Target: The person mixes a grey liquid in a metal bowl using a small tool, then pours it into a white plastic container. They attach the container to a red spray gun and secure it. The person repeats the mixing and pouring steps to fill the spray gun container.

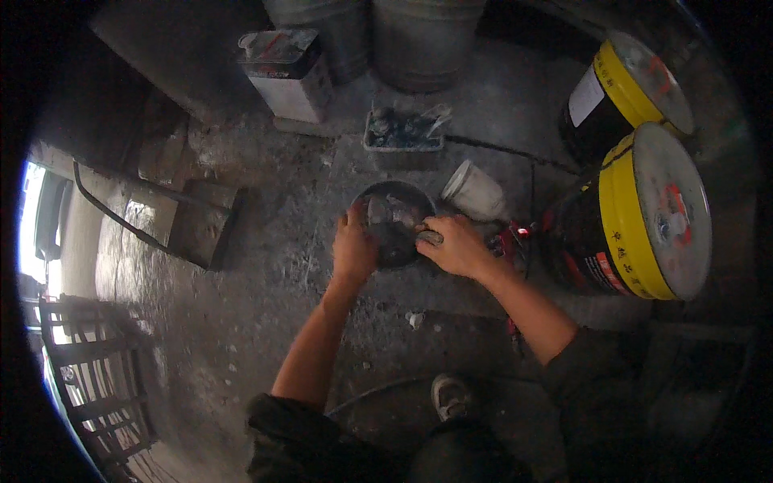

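Observation:
A dark round tub (392, 254) stands on the floor in front of me, with a greyish, shiny mass (393, 212) inside it. My left hand (354, 248) is closed on the tub's left rim, fingers over the edge. At the right rim, my right hand (457, 245) is closed around a small grey piece (429, 237); its kind is not clear in the dim light. A whitish plastic cup (477, 191) leans or lies just beyond my right hand.
Behind the tub sits a rectangular tray (403, 149) of dark material, with a rectangular tin (283, 76) and large drums (427, 44) farther back. Black-and-yellow drums (616, 217) stand right, beside a red lit object (515, 235). A flat-plated hand truck (201, 221) lies left.

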### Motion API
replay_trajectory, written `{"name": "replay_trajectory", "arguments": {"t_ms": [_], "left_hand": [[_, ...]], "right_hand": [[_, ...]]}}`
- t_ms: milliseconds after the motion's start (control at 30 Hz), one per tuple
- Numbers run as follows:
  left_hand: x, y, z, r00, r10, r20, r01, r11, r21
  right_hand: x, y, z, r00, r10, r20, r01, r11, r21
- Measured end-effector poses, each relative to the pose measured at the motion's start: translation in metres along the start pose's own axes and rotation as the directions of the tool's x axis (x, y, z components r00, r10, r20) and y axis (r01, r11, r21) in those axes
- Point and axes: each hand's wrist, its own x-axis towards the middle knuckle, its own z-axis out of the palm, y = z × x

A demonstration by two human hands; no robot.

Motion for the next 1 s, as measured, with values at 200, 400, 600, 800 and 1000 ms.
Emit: {"name": "replay_trajectory", "arguments": {"t_ms": [200, 400, 600, 800, 1000], "left_hand": [[0.017, -0.002, -0.008, 0.976, -0.078, 0.202, 0.080, 0.997, -0.001], [0.028, -0.029, 0.010, 0.977, -0.035, 0.208, 0.008, 0.991, 0.132], [0.015, -0.010, 0.010, 0.994, 0.095, 0.044, -0.091, 0.992, -0.087], [0.035, -0.024, -0.005, 0.946, -0.051, 0.320, -0.022, 0.975, 0.219], [0.030, -0.010, 0.018, 0.977, 0.199, 0.078, -0.202, 0.979, 0.032]], "right_hand": [[-0.015, 0.010, 0.013, 0.982, -0.172, -0.076, 0.184, 0.963, 0.196], [-0.019, 0.009, 0.024, 0.944, -0.312, -0.107, 0.300, 0.947, -0.116], [-0.017, 0.012, -0.001, 0.998, -0.046, 0.041, 0.030, 0.944, 0.328], [-0.009, 0.019, 0.010, 0.927, -0.373, 0.049, 0.376, 0.922, -0.089], [-0.021, 0.032, 0.015, 0.995, -0.036, -0.098, 0.059, 0.970, 0.236]]}}
